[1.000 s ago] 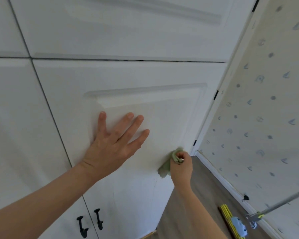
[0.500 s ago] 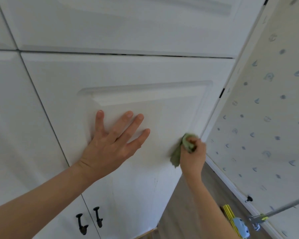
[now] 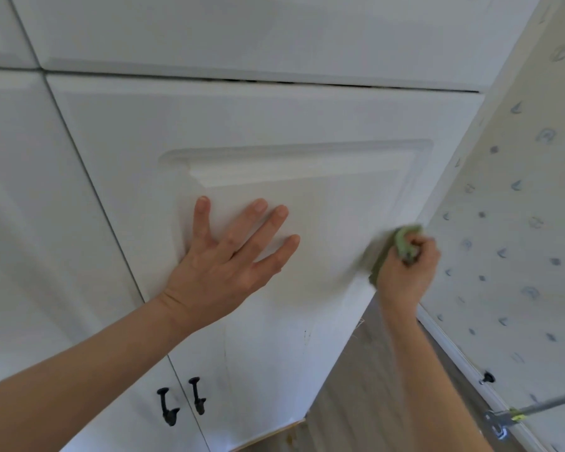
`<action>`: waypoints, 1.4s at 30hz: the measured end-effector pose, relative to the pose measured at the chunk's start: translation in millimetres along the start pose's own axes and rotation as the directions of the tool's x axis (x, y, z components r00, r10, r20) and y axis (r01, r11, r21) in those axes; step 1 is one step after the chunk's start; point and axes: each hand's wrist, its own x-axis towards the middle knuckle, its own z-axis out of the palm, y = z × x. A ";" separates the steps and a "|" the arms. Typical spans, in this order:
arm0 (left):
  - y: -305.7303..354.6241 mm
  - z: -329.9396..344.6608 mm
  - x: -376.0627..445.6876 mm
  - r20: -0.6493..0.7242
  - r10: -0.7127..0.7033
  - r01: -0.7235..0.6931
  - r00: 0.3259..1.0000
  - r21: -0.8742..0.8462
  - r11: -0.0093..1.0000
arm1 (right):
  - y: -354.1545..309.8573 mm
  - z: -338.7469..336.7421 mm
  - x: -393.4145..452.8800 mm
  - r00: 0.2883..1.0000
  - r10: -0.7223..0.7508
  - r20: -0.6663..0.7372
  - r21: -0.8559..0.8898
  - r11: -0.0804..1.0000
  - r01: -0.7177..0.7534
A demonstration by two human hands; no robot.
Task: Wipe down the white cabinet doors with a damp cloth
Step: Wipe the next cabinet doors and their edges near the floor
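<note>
A white cabinet door (image 3: 307,125) with a raised centre panel fills the middle of the head view. My left hand (image 3: 229,259) lies flat on that panel, fingers spread and straight. My right hand (image 3: 408,272) grips a bunched green cloth (image 3: 402,243) against the door's right edge, where the door meets the wall. Most of the cloth is hidden inside my fist; a fold hangs below it along the door edge.
Two black handles (image 3: 194,399) sit low where this door meets the left door (image 3: 30,223). Another white door (image 3: 242,34) is above. A patterned wall (image 3: 519,239) stands close on the right, with wood floor (image 3: 372,386) and a metal pole (image 3: 542,407) below.
My right hand has slid the green cloth upward along the door's right edge. My left hand has stayed flat on the panel.
</note>
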 end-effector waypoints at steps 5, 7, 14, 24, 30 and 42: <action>0.2 0.1 0.9 -0.002 -0.005 0.005 1.000 0.009 1.000 | -17.2 -0.5 22.7 0.988 -0.152 -0.038 0.090 0.984 0.155; 0.1 -0.2 0.1 0.008 -0.007 0.007 1.000 0.010 1.000 | 31.8 0.7 5.1 0.995 0.100 0.020 -0.004 0.995 -0.100; 0.8 -0.4 -1.0 0.011 -0.016 0.016 1.000 0.027 1.000 | 48.8 -6.1 10.4 0.971 0.202 0.127 -0.064 0.979 -0.195; 3.8 1.5 -3.8 0.019 -0.001 -0.001 1.000 0.094 0.996 | 104.1 -19.8 -31.8 0.857 0.449 0.255 -0.204 0.891 -0.406; 3.5 -2.5 -2.1 0.046 -0.004 0.000 0.999 0.086 0.996 | 22.0 -15.3 2.1 0.986 -0.064 0.151 0.165 0.985 0.039; 20.9 -3.1 -19.6 0.126 -0.071 0.064 0.989 0.060 0.996 | 128.5 -9.0 -75.7 0.848 0.367 0.381 -0.092 0.928 -0.361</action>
